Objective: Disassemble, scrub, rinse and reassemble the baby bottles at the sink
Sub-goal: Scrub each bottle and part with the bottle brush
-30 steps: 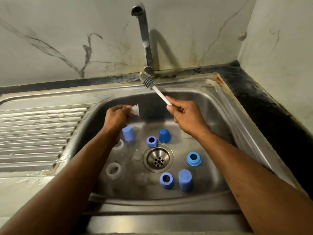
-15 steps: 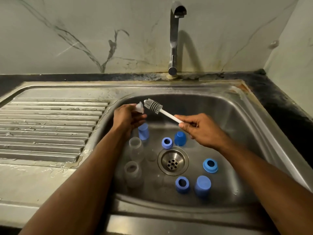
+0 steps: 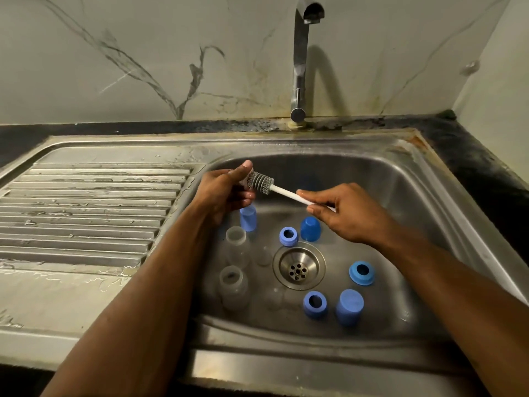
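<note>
Bottles lie apart around the steel drain (image 3: 298,266); scrubbing begun: left hand (image 3: 226,193) pinches a clear teat (image 3: 245,181), right hand (image 3: 340,212) grips the white-handled grey bristle brush (image 3: 262,183).

sink (image 3: 423,179): brushed steel, wet sheen | caps (image 3: 349,306): matt blue plastic | tap (image 3: 300,53): glossy chrome

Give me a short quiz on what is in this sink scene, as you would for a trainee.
1. True or false: water is running from the tap.
2. How many blue rings with a hole through the middle lie in the sink?
3. Which of the hands holds the brush by its white handle: (a) left hand, (b) right hand?

Key
1. False: no stream shows under the spout.
2. Three: one beside the drain, one to its right, one nearer the camera.
3. (b); the left hand grips a small clear part, largely hidden.
</note>
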